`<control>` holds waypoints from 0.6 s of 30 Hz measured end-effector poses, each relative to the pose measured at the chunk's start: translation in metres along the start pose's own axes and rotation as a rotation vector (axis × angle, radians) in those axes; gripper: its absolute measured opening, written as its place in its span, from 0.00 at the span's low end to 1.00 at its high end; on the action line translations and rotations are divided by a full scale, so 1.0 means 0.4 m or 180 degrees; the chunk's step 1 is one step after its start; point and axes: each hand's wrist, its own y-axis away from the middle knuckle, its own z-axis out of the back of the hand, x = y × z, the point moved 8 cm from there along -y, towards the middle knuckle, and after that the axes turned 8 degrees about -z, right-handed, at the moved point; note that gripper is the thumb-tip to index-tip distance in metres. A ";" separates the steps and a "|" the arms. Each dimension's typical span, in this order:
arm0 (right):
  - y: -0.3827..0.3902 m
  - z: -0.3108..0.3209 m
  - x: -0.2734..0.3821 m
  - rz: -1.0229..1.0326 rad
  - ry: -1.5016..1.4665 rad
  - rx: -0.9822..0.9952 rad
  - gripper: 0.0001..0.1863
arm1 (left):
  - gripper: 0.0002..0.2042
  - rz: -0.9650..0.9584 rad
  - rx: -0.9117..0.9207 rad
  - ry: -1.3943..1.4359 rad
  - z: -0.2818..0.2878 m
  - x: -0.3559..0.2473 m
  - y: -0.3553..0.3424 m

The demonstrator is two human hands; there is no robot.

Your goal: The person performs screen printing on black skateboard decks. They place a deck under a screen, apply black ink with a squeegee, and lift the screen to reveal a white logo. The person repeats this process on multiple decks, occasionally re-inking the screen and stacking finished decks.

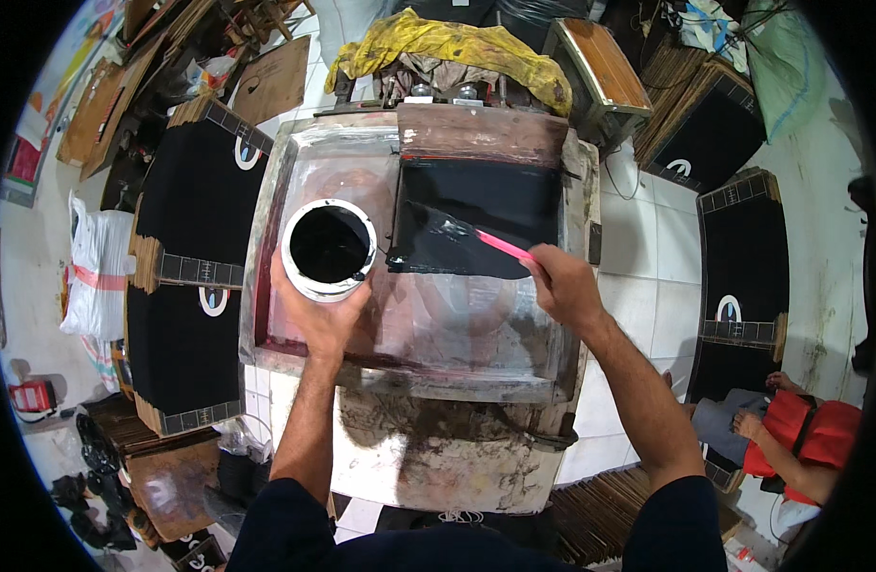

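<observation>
My left hand (325, 319) is wrapped round a white tub (305, 279) of black ink (329, 244), held above the left half of a wood-framed printing screen (305, 172). Some ink clings to the tub's rim. In my right hand (565, 284) is the pink handle of a spatula (503, 245), its blade smeared with black and pointing left. The blade lies over a wide patch of wet black ink (495, 200) on the screen's right half; whether it touches the ink I cannot tell. A broad wooden squeegee (486, 136) rests along the patch's far edge.
Behind the screen hangs a yellow cloth (448, 48). Stacks of black printed panels stand left (185, 329) and right (743, 253), beside a wooden stool (602, 62) at far right. A person in red (791, 429) sits at lower right. Stacked boards (610, 520) lie near my right side.
</observation>
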 end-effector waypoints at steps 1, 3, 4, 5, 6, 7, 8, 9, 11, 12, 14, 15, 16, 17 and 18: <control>0.027 0.012 -0.013 -0.0068 0.0157 -0.0018 0.06 | 0.56 -0.0028 -0.0020 0.0007 0.002 -0.004 -0.005; 0.079 0.044 -0.050 -0.0309 0.0460 0.0023 0.05 | 0.54 -0.0164 -0.0020 -0.0195 0.002 -0.015 -0.015; 0.103 0.065 -0.060 -0.0300 0.0418 -0.0055 0.05 | 0.54 -0.0156 0.0054 -0.0214 -0.005 -0.015 -0.019; 0.122 0.084 -0.073 -0.0354 0.0383 -0.0156 0.04 | 0.54 -0.0190 0.0065 -0.0194 -0.011 -0.016 -0.025; 0.139 0.099 -0.087 -0.0445 0.0320 -0.0207 0.04 | 0.54 -0.0243 0.0066 -0.0149 -0.017 -0.020 -0.030; 0.148 0.105 -0.107 -0.0580 0.0392 -0.0138 0.03 | 0.54 -0.0174 0.0100 0.0044 -0.029 -0.015 -0.036; 0.158 0.115 -0.105 -0.0459 0.0364 -0.0250 0.03 | 0.54 -0.0214 0.0124 0.0007 -0.040 -0.018 -0.042; 0.164 0.122 -0.108 -0.0405 0.0331 -0.0311 0.03 | 0.54 -0.0255 0.0163 -0.0005 -0.052 -0.022 -0.050; 0.171 0.117 -0.117 -0.0466 0.0382 -0.0284 0.03 | 0.53 -0.0296 0.0260 0.0068 -0.079 -0.028 -0.062; 0.174 0.120 -0.112 -0.0376 0.0354 -0.0372 0.03 | 0.53 -0.0279 0.0348 0.0047 -0.093 -0.030 -0.067; 0.178 0.126 -0.108 -0.0311 0.0280 -0.0549 0.04 | 0.53 -0.0296 0.0461 0.0148 -0.119 -0.037 -0.076; 0.181 0.123 -0.113 -0.0381 0.0355 -0.0507 0.04 | 0.53 -0.0085 0.0549 0.0556 -0.136 -0.030 -0.077; 0.184 0.124 -0.107 -0.0283 0.0301 -0.0525 0.04 | 0.53 -0.0299 0.0618 0.0326 -0.143 -0.046 -0.077; 0.189 0.129 -0.107 -0.0265 0.0276 -0.0574 0.05 | 0.53 -0.0335 0.0702 0.0250 -0.152 -0.052 -0.075; 0.193 0.131 -0.105 -0.0205 0.0248 -0.0568 0.05 | 0.53 -0.0384 0.0814 0.0254 -0.164 -0.059 -0.072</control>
